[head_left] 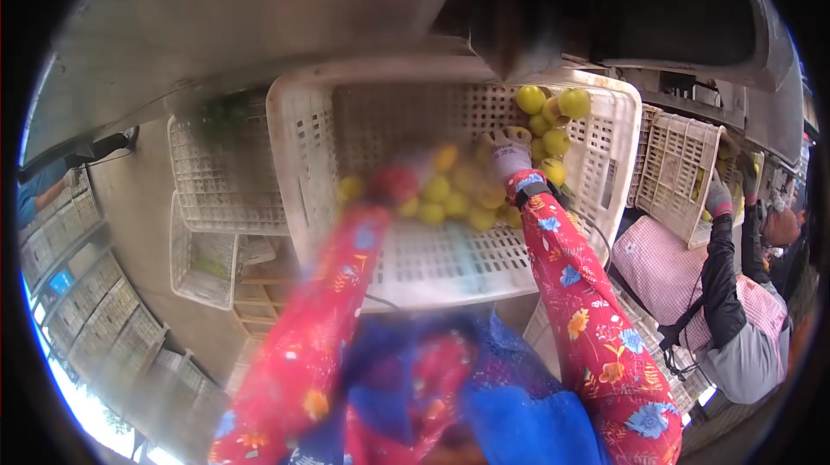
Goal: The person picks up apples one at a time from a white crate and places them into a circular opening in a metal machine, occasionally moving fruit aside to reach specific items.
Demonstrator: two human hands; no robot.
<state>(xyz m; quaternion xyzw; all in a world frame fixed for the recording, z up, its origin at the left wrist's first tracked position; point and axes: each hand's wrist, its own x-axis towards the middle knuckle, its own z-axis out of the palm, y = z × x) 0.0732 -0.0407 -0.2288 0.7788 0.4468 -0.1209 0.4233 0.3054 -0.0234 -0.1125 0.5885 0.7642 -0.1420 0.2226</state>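
Observation:
A white plastic crate (432,283) with slotted walls stands tilted in front of me. Round yellow-green fruits (454,204) lie across its lower middle, and several more fruits (554,142) are grouped along its right side. My right hand (508,156), in a pale glove, reaches into the crate between these groups. Its fingers are stretched out, with a fruit by the fingertips. My left hand (413,173) is smeared by motion over the left part of the fruits, so its fingers and anything in them cannot be made out. Both sleeves are red with flowers.
A metal surface (259,15) overhangs the crate's far edge. Crates (229,171) stand on the left, with stacked crates (104,301) farther off. At right, a co-worker's gloved hand (718,197) is at another crate (679,175). Part of another person (47,193) shows far left.

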